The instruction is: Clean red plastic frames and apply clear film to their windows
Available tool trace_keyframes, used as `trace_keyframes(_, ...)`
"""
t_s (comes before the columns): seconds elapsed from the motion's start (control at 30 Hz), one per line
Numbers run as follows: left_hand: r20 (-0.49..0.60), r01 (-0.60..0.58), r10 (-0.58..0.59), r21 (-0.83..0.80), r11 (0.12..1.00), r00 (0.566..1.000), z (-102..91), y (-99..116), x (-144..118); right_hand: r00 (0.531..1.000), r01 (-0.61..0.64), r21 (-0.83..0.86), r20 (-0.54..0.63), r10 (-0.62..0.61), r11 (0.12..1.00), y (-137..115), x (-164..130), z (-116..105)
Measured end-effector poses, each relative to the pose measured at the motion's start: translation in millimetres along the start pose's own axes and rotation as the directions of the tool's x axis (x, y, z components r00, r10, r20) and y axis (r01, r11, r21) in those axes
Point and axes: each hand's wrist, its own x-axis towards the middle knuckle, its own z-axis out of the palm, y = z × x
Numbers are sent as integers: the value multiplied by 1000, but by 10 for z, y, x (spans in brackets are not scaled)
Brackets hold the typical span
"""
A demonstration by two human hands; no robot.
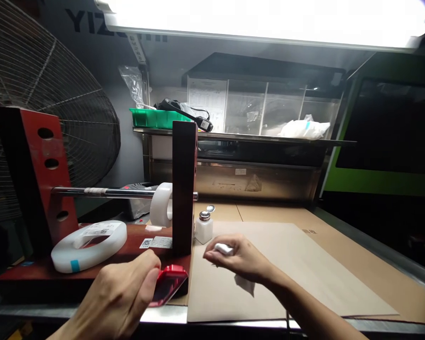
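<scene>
My left hand (122, 295) is closed on a red-framed part with a dark, glossy panel (170, 285), held tilted near the front edge of the bench. Most of that part's left side is hidden behind my fingers. In my right hand (242, 259) a crumpled white wipe (224, 249) is pinched, with a loose end hanging below the palm. Just beyond the right hand stands a white pump bottle (204, 227) with a metal top, its lid flipped up. The two hands are apart, and the wipe does not touch the red part.
A red and black stand (183, 189) carries a metal rod (127, 192) with a tape roll (161, 205). Another film roll (90, 245) lies on its base. Cardboard (269, 283) covers the bench. Behind are a shelf with a green bin (156, 119) and a large fan (81, 108).
</scene>
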Motion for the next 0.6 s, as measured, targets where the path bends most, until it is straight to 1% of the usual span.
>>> trace_keyframes(0.03, -26, -160, 164, 117, 980, 986, -14, -26, 6, 999, 19, 109, 23, -21, 994, -109, 27, 33)
trace_keyframes(0.07, -32, -292, 306, 225, 930, 951, -31, -51, 17, 998, 35, 178, 54, -45, 983, -200, 47, 63)
trace_keyframes(0.1, -24, -389, 416, 310, 867, 909, -50, -71, 30, 994, 51, 222, 86, -72, 974, -271, 61, 89)
trace_keyframes(0.13, -11, -455, 494, 373, 808, 869, -69, -83, 43, 989, 66, 253, 115, -98, 965, -323, 68, 110)
trace_keyframes(0.17, 2, -497, 546, 417, 761, 838, -87, -88, 54, 983, 81, 272, 139, -122, 959, -359, 70, 127)
trace_keyframes(0.23, 34, -556, 612, 458, 693, 790, -115, -74, 60, 975, 107, 279, 160, -156, 954, -394, 63, 150)
trace_keyframes(0.3, 51, -575, 634, 481, 661, 772, -124, -47, 32, 968, 120, 269, 181, -172, 956, -405, 46, 162)
trace_keyframes(0.33, 58, -572, 631, 493, 655, 773, -119, -37, 4, 964, 126, 256, 196, -179, 958, -408, 35, 167)
trace_keyframes(0.4, 48, -541, 609, 517, 663, 792, -95, -39, -74, 954, 148, 218, 225, -197, 965, -417, 13, 181)
trace_keyframes(0.47, -1, -492, 573, 512, 704, 820, -63, -76, -167, 943, 208, 140, 232, -237, 968, -426, -6, 208)
trace_keyframes(0.53, -80, -437, 523, 453, 777, 848, -46, -130, -253, 935, 295, 23, 197, -294, 955, -429, -14, 251)
trace_keyframes(0.57, -141, -370, 461, 419, 830, 876, -48, -153, -286, 929, 337, -43, 175, -325, 940, -427, -12, 277)
trace_keyframes(0.6, -207, -276, 371, 377, 884, 905, -58, -167, -310, 921, 377, -115, 148, -360, 919, -423, -6, 307)
